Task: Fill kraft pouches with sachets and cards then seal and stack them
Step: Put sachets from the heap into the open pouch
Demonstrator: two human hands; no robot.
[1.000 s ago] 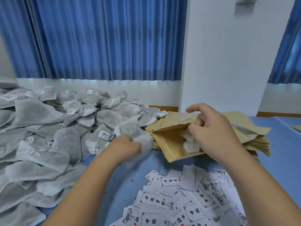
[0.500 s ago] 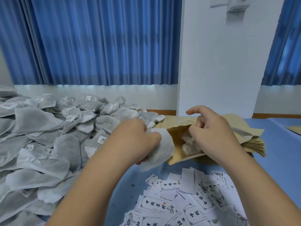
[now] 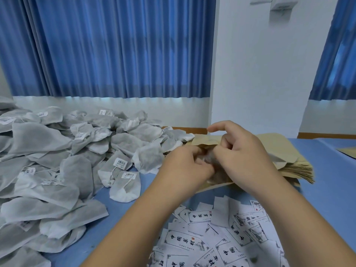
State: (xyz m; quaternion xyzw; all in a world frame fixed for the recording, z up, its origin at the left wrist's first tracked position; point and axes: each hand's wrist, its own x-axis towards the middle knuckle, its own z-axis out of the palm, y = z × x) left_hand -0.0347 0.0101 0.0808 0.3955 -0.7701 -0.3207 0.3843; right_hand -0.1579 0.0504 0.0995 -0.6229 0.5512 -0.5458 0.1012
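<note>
Pinching the kraft pouch point(image 3: 204, 140) mouth open with right hand point(image 3: 244, 157), stuffing a sachet point(image 3: 209, 159) in with curled left hand point(image 3: 185, 167), atop the pouch stack point(image 3: 296, 170), right. Seemingly light, soft, crushable; best gripped by its edges.

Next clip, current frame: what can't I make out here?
All in the head view:
1. Contents of the kraft pouch: hidden by the left hand and right hand at its mouth.
2. Left hand's fingers: behind the back of the hand and blurred, so what they hold is unclear.
3. Cards: pile cut off by the bottom edge.
4. Sachet labels: print too small.
5. Pouch stack: partly behind the right forearm, so the count is unclear.
</note>
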